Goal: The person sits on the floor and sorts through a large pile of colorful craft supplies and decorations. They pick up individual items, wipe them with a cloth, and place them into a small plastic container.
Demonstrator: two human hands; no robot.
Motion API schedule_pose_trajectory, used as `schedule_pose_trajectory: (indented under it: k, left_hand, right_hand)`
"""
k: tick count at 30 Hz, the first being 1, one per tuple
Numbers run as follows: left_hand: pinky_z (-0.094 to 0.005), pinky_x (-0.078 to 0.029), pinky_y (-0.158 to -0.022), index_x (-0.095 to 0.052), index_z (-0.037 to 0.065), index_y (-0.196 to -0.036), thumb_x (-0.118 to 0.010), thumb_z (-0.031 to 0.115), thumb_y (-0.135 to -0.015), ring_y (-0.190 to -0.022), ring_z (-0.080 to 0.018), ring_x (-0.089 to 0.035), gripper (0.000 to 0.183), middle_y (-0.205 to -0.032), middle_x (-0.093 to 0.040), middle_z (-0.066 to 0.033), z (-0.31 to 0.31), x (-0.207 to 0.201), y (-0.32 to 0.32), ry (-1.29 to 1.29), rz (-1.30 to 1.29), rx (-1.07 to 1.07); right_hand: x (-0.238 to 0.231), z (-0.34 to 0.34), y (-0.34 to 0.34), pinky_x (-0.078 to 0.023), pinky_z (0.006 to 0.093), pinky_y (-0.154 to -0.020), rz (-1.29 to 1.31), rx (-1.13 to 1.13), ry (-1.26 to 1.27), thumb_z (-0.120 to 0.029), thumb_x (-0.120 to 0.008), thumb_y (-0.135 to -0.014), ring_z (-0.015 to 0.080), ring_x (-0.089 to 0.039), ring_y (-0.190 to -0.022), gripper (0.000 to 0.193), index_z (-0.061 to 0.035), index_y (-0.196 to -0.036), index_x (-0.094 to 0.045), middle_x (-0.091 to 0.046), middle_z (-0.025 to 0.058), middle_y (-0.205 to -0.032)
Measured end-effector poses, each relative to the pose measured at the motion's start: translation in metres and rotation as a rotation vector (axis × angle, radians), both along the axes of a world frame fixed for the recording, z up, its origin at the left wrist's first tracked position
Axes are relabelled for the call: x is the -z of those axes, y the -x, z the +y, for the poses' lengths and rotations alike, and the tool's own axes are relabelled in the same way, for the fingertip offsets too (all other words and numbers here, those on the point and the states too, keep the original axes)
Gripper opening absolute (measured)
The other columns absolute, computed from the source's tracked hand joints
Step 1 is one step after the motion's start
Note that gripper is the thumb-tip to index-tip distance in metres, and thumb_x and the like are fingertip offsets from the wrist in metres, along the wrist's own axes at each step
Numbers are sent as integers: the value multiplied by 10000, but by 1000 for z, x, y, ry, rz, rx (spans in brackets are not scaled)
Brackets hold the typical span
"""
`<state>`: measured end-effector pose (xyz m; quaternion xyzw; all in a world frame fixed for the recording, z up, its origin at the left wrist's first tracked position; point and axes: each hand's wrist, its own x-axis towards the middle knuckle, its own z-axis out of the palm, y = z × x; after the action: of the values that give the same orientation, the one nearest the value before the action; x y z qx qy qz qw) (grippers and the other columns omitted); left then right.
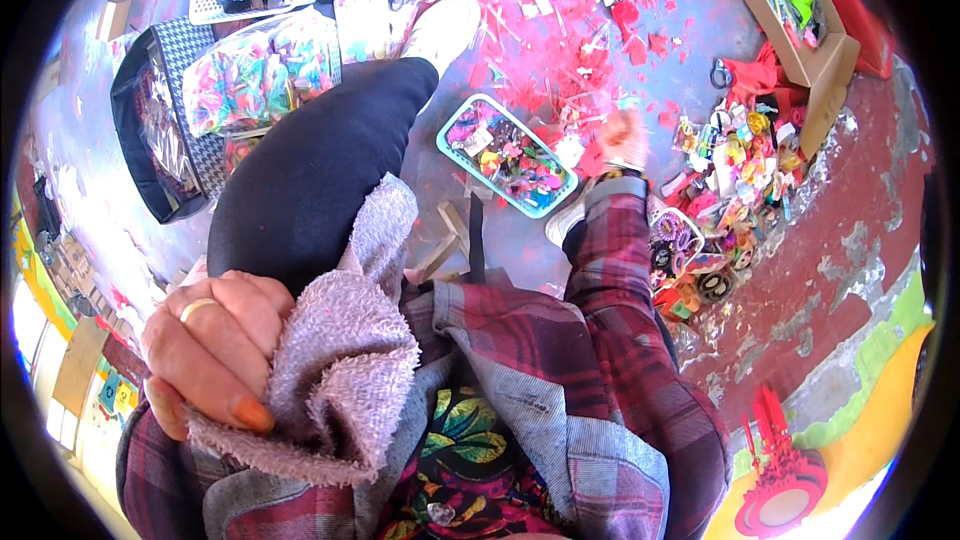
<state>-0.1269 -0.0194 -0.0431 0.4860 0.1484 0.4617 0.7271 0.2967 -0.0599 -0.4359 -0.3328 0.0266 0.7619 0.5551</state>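
Head view, left hand (222, 342) gripping cloth (345, 340) (mauve), right hand (622, 140) near tray (533, 210)

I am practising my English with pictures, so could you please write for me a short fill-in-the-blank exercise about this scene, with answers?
1. The left hand wears a gold ____ on one finger.
2. That same hand is gripping the towel, not the ____ hand.
3. In the picture, the tray lies to the ____ of the blurred hand.
4. The open box at upper right is made of ____.

Missing words: ring; right; left; cardboard.
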Motion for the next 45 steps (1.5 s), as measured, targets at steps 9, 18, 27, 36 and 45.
schedule_pose_trajectory:
  k: [9, 18, 27, 36, 45]
  left_hand:
    - [-300, -346, -559, -595, -2, -761, -438, 268, -841, -615, -182, -470, 323, -719, -574, -93, -10, -1, -3, 10, 0, -79]
    - [-308, -344, -537, -597, -9, -737, -449, 257, -832, -596, -181, -476, 319, -684, -575, -90, -5, -3, 0, 26, 27, -58]
    - [-309, -350, -535, -599, -20, -749, -467, 245, -821, -585, -188, -490, 304, -686, -580, -102, -5, -6, -1, 60, 28, -112]
    - [-314, -353, -547, -595, -16, -764, -475, 240, -813, -587, -193, -488, 287, -695, -578, -105, -6, -3, 1, 54, 5, -75]
    - [-290, -305, -454, -545, 33, -625, -429, 241, -828, -482, -153, -434, 312, -547, -535, -60, -22, -20, -26, 209, 66, -349]
  right_hand:
    - [-108, 78, 23, -441, 270, -566, -466, -426, -107, -79, -537, -763, 207, -566, -740, 135, -65, -888, -488, -533, 77, -817]
    - [-30, 76, 169, -469, 299, -607, -1520, -918, -146, -270, -576, -730, 196, -586, -650, 207, -65, -764, -565, -589, 72, -688]
    - [4, 72, 198, -449, 414, -691, -1977, -1246, -259, -243, -495, -727, 336, -566, -796, 230, -97, -883, -580, -594, 157, -834]
    - [-31, 63, 114, -495, 284, -648, -425, -506, 36, -140, -527, -773, 201, -593, -736, 146, -26, -855, -565, -580, 63, -736]
    - [-102, 47, 109, -470, 301, -773, -175, -662, -46, -246, -501, -830, 217, -558, -870, 263, 8, -877, -549, -568, 126, -884]
